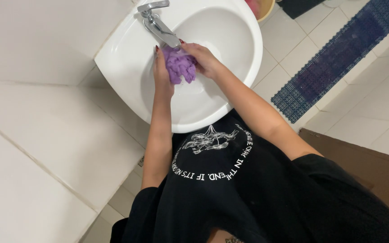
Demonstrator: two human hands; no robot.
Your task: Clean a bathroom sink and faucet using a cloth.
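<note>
A crumpled purple cloth (179,66) is bunched between both my hands over the white sink (230,27), directly under the chrome tap (160,24). My left hand (162,74) presses the cloth from the left side, fingers pointing up toward the spout. My right hand (205,58) grips the cloth from the right. I cannot tell whether water is running from the tap.
White tiled wall fills the left side. A dark blue mat (334,58) lies on the tiled floor at the right. A round basin with a yellow rim (262,9) stands beyond the sink. A brown door or panel (365,162) is at lower right.
</note>
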